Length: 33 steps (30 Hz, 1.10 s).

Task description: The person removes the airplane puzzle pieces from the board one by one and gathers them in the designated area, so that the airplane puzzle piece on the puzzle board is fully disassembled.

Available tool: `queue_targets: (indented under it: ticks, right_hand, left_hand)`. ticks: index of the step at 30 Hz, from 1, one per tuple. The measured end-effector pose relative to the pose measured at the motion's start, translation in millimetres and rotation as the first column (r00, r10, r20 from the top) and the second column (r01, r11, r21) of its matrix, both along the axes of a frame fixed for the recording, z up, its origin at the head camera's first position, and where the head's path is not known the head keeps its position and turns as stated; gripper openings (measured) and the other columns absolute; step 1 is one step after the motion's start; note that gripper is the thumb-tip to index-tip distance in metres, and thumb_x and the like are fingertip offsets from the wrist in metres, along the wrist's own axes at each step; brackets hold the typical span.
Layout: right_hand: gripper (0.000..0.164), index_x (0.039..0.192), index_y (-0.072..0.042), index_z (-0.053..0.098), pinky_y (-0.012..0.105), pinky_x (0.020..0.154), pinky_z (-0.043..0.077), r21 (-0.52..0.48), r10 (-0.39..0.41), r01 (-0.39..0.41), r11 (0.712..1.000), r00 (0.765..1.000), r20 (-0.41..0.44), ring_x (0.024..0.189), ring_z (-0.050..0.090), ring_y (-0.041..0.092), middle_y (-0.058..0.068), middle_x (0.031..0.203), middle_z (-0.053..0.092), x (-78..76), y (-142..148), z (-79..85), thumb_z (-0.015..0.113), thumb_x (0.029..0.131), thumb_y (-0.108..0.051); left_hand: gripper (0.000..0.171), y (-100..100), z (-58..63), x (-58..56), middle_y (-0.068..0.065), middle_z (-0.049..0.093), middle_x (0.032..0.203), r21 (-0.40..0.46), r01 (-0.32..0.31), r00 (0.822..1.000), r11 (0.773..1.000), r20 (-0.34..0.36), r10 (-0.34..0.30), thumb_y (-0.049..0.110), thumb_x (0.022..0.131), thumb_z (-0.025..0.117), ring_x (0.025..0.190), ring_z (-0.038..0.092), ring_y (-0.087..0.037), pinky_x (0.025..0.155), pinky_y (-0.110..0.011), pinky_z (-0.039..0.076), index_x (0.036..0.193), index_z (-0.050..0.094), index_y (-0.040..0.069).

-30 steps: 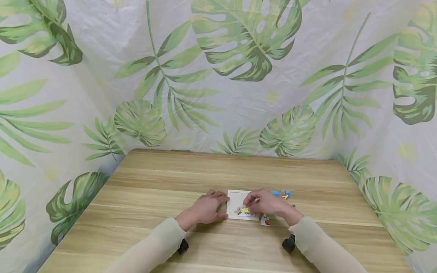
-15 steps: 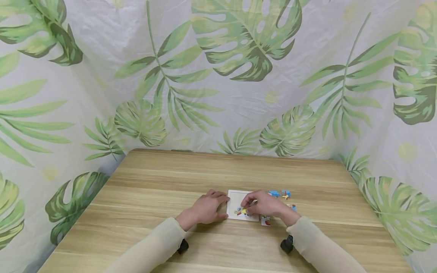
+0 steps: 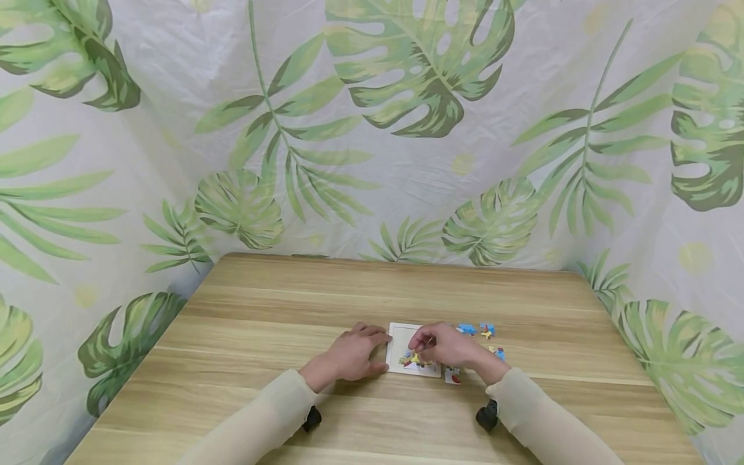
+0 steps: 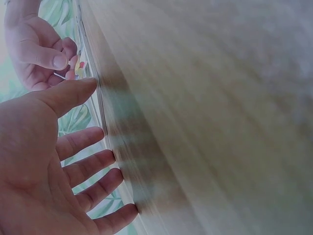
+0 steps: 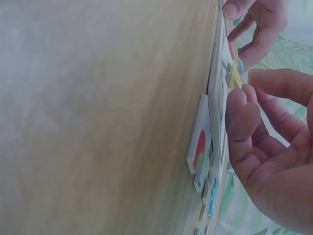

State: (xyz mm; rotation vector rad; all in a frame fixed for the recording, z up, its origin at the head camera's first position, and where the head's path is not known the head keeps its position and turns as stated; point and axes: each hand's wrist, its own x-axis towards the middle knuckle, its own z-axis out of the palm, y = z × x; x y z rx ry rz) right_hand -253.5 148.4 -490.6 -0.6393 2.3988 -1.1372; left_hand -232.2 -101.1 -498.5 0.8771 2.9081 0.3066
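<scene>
A shallow white puzzle tray (image 3: pixel 400 334) lies on the wooden table. My left hand (image 3: pixel 351 353) rests at its left edge, fingers spread and nearly straight, with thumb and fingertips against the rim. My right hand (image 3: pixel 446 345) is over the tray's right half. Between its thumb and fingers it pinches a puzzle piece (image 5: pixel 235 76) with a yellow print, tilted up from the tray. Most of that piece's outline is hidden by the fingers. Other printed colours show in the tray's lower part, left of the pinched piece.
Right of the tray lie several loose puzzle pieces: a blue one (image 3: pixel 467 329), one with a red and yellow print (image 3: pixel 487 331), and one with a red patch (image 3: pixel 453 376) by the tray's lower right corner. A leaf-print cloth (image 3: pixel 418 194) hangs behind the table (image 3: pixel 279 290).
My right hand has shifted slightly left over the tray, and the pinched piece has changed its tilt. The left hand has stayed in place at the tray's edge.
</scene>
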Motion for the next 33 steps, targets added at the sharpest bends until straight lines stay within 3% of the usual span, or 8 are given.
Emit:
queue_targets:
  ticks: [19, 33]
  right_hand:
    - [0.019, 0.099, -0.011, 0.074, 0.027, 0.075, 0.052, 0.014, 0.022, -0.022, 1.000, 1.000, -0.006, 0.088, 0.060, 0.014, 0.001, 0.094, 0.070, -3.6, -1.7, -1.9, 0.070, 0.086, 0.002]
    - [0.020, 0.102, -0.012, 0.075, 0.024, 0.070, 0.050, 0.009, 0.047, -0.047, 0.999, 0.999, -0.019, 0.085, 0.059, 0.014, 0.002, 0.092, 0.070, -4.5, -1.1, -1.7, 0.067, 0.088, 0.001]
  left_hand:
    - [0.057, 0.5, -1.8, -2.3, -0.006, 0.056, 0.145, -0.010, 0.003, 1.000, 1.000, 0.001, -0.003, 0.047, 0.090, 0.070, 0.128, 0.051, -0.026, 0.097, -0.047, 0.053, 0.138, 0.060, 0.018]
    - [0.057, 0.7, -1.0, -2.1, -0.005, 0.055, 0.146, -0.011, -0.002, 1.000, 1.000, 0.013, 0.002, 0.048, 0.090, 0.070, 0.130, 0.050, -0.026, 0.099, -0.048, 0.052, 0.139, 0.059, 0.019]
